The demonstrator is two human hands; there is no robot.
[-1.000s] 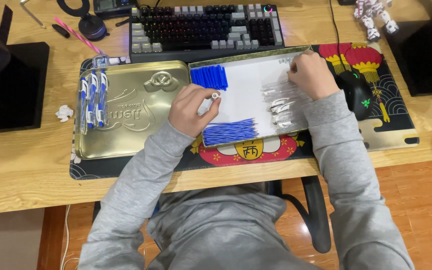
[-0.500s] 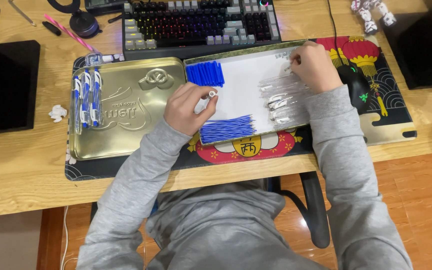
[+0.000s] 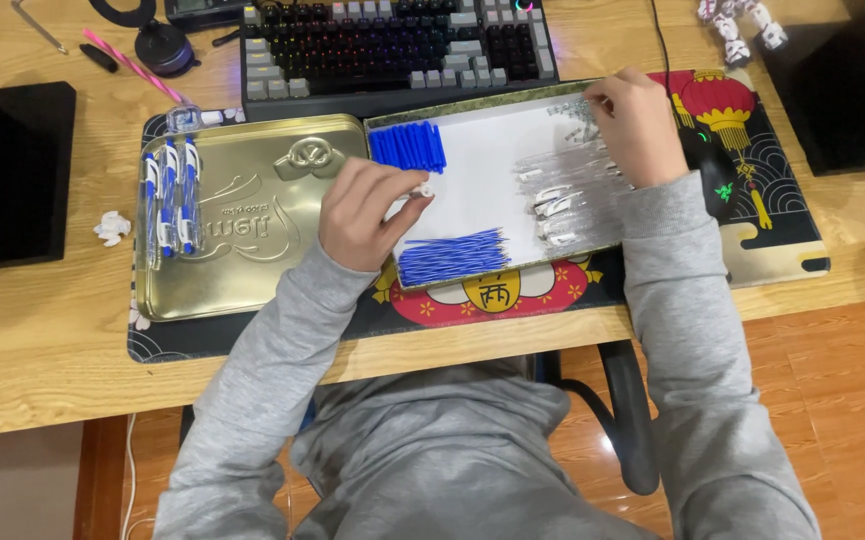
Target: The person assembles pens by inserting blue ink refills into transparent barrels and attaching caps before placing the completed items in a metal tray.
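Right hand [image 3: 638, 125] shifted up (fingertips hidden), left hand [image 3: 363, 210] pinching small white piece [image 3: 421, 189]

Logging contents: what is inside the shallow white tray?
The white tray holds blue caps, blue refills and clear barrels. The right hand covers its far corner.

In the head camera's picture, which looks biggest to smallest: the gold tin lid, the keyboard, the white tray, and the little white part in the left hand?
1. Gold tin lid and keyboard: too close to rank, and the keyboard is cut off at the top edge.
2. White tray, partly hidden by the hands.
3. Small white part at the left hand, by far the smallest.
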